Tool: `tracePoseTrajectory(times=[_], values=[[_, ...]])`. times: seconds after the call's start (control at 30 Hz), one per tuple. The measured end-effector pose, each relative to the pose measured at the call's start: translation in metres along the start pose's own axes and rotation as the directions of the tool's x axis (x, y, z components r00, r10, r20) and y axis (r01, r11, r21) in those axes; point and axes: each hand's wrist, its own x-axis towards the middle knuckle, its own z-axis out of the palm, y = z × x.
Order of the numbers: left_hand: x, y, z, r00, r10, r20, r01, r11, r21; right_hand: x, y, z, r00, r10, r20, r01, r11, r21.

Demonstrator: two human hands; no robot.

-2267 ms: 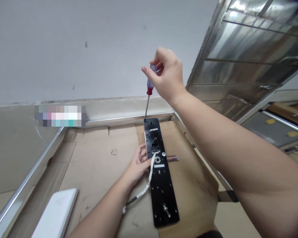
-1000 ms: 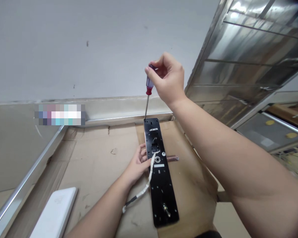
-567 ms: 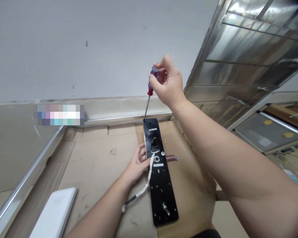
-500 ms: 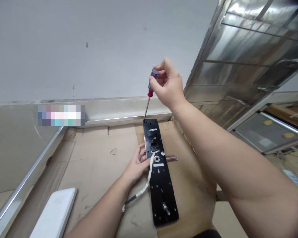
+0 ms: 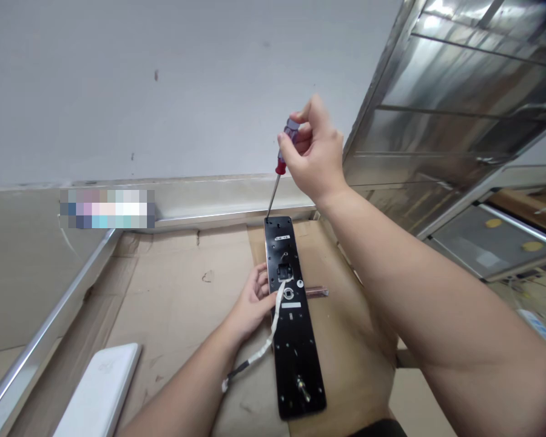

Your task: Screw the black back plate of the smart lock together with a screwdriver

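While the right hand (image 5: 318, 155) pinches the clear handle of the screwdriver (image 5: 281, 166), its tip stands at the far-left corner of the black plate (image 5: 298, 346).
Plate smooth, flat, oblong, long axis running away from the person across creased cardboard (image 5: 168, 291); left hand (image 5: 253, 300), the nearer, curled against its left edge; white cable (image 5: 273, 328) trailing leftward.

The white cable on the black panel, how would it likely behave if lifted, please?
The white cable probably flexes, since it curves over the edge of the black panel. Its loose end may swing, as nothing visibly holds it.
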Motion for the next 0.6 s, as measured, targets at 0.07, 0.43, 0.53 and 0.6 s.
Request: tracePoseTrajectory(times=[0.07, 0.43, 0.53, 0.6], values=[[0.0, 0.0, 0.0, 1.0, 0.002, 0.011, -0.002, 1.0, 0.015, 0.0, 0.0, -0.003, 1.0, -0.009, -0.028, 0.008, 1.0, -0.022], [-0.001, -0.001, 0.0, 1.0, 0.011, 0.01, -0.011, 1.0, 0.028, 0.004, -0.009, -0.009, 0.998, 0.053, 0.032, -0.052, 0.998, -0.034], [0.001, -0.002, -0.001, 1.0, 0.001, 0.025, -0.002, 1.0, 0.009, 0.002, -0.005, -0.014, 0.995, 0.1, -0.008, -0.1, 0.995, 0.021], [0.003, -0.002, -0.002, 1.0, -0.004, 0.026, 0.004, 1.0, -0.005, -0.001, -0.002, -0.023, 0.986, 0.136, -0.092, -0.131, 0.989, 0.063]])
